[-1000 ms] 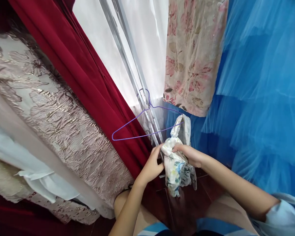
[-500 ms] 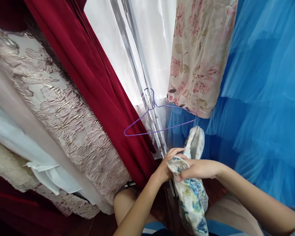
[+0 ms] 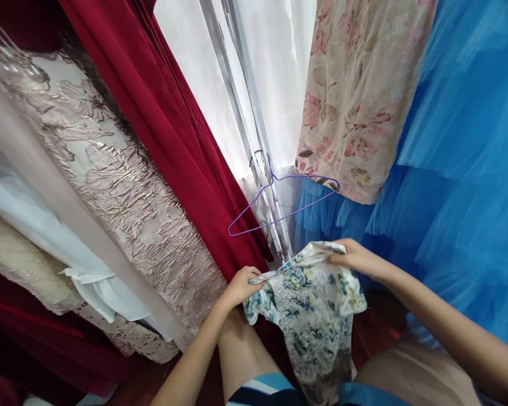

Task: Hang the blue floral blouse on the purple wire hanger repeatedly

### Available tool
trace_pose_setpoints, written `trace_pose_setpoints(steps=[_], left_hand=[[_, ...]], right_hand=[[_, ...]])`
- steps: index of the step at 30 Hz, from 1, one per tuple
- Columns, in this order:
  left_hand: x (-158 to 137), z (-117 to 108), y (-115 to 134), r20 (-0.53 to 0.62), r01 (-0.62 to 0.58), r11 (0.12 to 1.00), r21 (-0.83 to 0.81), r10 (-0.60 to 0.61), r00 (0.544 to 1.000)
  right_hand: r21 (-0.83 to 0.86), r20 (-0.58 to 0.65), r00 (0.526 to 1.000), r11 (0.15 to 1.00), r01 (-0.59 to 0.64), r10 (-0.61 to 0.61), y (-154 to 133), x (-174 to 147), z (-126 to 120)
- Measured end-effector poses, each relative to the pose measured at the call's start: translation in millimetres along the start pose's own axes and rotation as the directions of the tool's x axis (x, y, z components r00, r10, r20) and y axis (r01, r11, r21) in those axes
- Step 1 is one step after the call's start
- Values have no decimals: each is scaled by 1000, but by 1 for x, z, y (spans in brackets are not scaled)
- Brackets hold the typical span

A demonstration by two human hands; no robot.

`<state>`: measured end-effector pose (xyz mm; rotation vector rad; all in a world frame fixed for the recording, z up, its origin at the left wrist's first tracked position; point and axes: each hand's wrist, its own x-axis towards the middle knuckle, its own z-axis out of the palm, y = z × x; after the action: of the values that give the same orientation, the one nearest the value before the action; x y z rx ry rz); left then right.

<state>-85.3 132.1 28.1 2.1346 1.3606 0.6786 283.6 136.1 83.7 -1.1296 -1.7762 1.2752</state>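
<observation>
A small white garment with a blue, green and yellow floral print and short sleeves hangs spread between my two hands. My left hand pinches its left shoulder edge. At the other shoulder, my right hand grips the cloth near the neckline, fingers partly hidden in the fabric. Just beyond the garment, a purple wire hanger hangs by its hook on a metal upright, with nothing on it. The garment's lower end drops between my legs.
Metal rack posts run down the middle. To the left hang a dark red cloth, an embossed pinkish dress and white pieces. On the right are a pink floral cloth and a blue tulle dress. Dark floor shows below.
My hands have moved apart from close together. The bunched floral garment is now opened out between them. The hanger appears slightly further right in view and tilted more.
</observation>
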Motion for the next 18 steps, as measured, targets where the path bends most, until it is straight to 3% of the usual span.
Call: trace_pose_setpoints(steps=[3,6,8,10,13,15,18], left_hand=[[-17,-45,11,39,152,946,-286,-147,988],[-22,-88,28,19,205,829,-521,-228,973],[-18,-113,36,-32,172,905,-389,-199,979],[-10,-134,39,-49,139,990,-38,-141,989],[2,-151,38,-90,117,898,424,-87,992],[8,-155,40,-195,153,836,526,-57,979],[20,-150,51,-393,197,890,412,-21,919]], right_hand=[[-41,-211,975,997,65,-72,-8,32,-18],[-164,-361,904,970,182,-231,-23,70,-29],[-186,-354,876,943,277,-327,-30,93,-31],[-218,-268,885,919,329,-380,-30,108,-29],[-267,-180,905,904,333,-386,-20,116,-20],[-268,-196,902,906,328,-384,-14,112,-12],[-233,-194,907,916,327,-373,-11,103,-2]])
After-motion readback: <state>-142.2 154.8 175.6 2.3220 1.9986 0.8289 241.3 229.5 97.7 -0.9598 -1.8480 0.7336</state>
